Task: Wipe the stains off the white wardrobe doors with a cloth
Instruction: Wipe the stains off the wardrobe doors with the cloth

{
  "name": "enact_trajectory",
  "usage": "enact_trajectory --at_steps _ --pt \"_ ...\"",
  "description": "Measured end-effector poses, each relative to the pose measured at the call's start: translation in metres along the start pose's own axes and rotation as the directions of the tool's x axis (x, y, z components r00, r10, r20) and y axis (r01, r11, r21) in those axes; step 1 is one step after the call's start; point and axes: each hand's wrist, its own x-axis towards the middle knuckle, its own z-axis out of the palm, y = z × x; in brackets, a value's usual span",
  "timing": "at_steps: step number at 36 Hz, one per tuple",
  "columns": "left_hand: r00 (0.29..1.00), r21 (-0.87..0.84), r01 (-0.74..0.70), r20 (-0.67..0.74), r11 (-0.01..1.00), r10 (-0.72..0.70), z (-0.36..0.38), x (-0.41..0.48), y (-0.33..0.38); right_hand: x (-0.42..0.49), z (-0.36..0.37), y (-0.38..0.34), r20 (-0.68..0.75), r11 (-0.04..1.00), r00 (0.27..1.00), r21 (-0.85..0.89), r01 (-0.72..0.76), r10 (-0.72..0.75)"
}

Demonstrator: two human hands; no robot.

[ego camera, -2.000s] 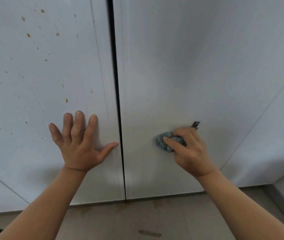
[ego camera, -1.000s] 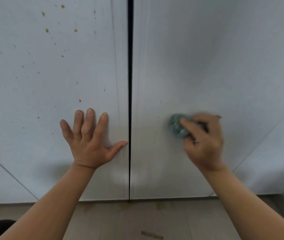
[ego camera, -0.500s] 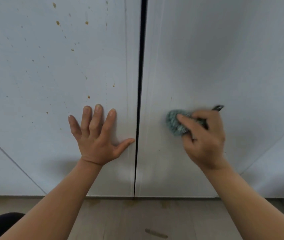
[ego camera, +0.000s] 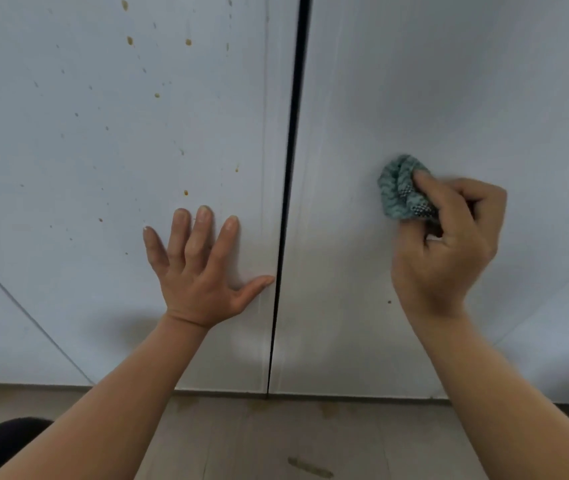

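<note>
From my head camera: my right hand has its fingers curled round the bunched teal cloth and presses it to the right door, just right of the dark gap. My left hand lies flat with fingers spread, holding nothing, on the left door. I judge I'm mid-wipe here. One speck sits below the cloth. The brown stains on the left door come next, so the cloth must cross the gap.

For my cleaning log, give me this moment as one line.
right hand: grips cloth on right door | left hand: flat on left door | brown stains: on left door
</note>
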Motion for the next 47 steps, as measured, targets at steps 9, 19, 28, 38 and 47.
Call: enact_trajectory --at_steps 9,19,28,38,47 --pt "1.000 -0.001 -0.004 -0.005 1.000 0.004 0.000 -0.001 0.000 -0.075 0.008 0.001 0.419 0.947 0.859 0.011 0.320 -0.295" --pt "1.000 -0.006 0.006 -0.002 1.000 -0.006 0.000 -0.001 0.002 0.001 0.035 -0.037 0.168 0.957 0.942 0.019 0.291 -0.290" --pt "1.000 0.001 0.012 -0.009 1.000 -0.012 0.003 -0.002 0.001 -0.089 0.014 -0.005 0.487 0.900 0.784 0.010 0.435 -0.384" --pt "1.000 -0.002 0.018 -0.005 1.000 -0.018 0.002 -0.003 0.000 -0.087 0.026 -0.018 0.364 0.937 0.878 -0.037 0.347 -0.311" --pt "1.000 0.004 0.008 -0.009 1.000 -0.008 0.004 -0.003 0.000 -0.101 0.013 -0.015 0.422 0.952 0.869 -0.040 0.304 -0.260"
